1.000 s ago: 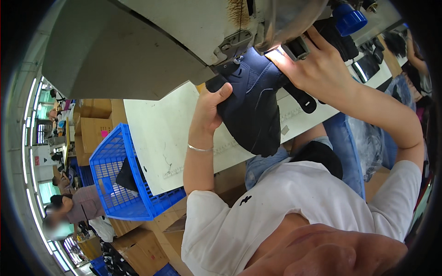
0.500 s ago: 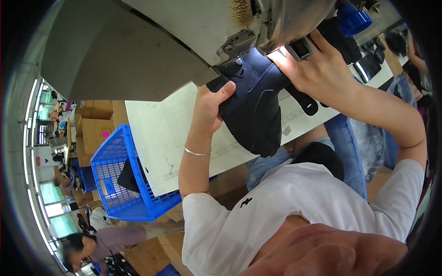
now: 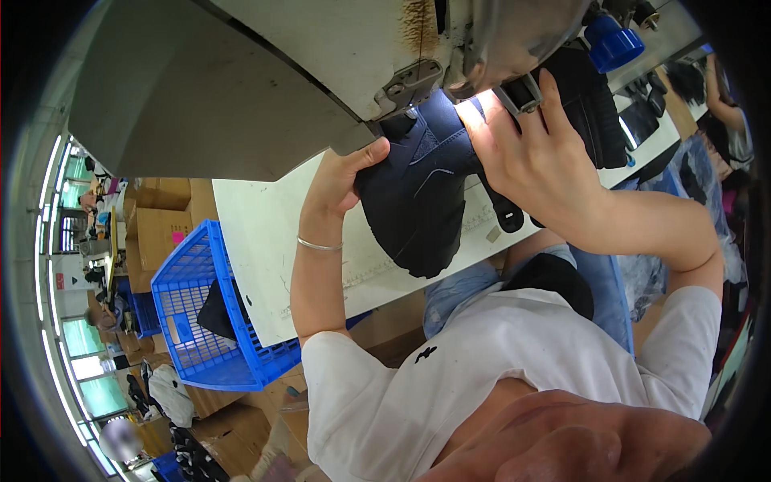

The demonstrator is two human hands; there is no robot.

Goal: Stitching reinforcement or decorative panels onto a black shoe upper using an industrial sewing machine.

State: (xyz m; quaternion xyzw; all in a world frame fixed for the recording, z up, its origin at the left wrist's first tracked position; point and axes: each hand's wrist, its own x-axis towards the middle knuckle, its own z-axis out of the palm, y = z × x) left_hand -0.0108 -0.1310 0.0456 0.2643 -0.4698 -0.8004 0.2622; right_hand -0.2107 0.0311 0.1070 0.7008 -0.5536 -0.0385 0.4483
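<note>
A dark navy stitched piece [image 3: 418,205], shaped like a shoe upper, lies under the head of a sewing machine [image 3: 361,72]. Its broad rounded end points toward me. My left hand [image 3: 341,178] grips its left edge, thumb on top and fingers hidden underneath. On the other side my right hand [image 3: 534,149] rests on the piece, fingers stretched out and partly spread, tips beside the lit stitching spot. The needle itself is hidden. A black strap tab [image 3: 507,215] with a slot pokes out below my right hand.
A white worktable [image 3: 269,265] lies under the piece. To the left stands a blue plastic crate [image 3: 213,321] with dark pieces inside, near cardboard boxes [image 3: 161,233]. A blue knob [image 3: 614,46] and black material [image 3: 590,108] are at the upper right.
The navy piece and my left hand have shifted left. My right hand's fingers are more extended beside the metal part. A person at the lower left has moved mostly out of sight.
</note>
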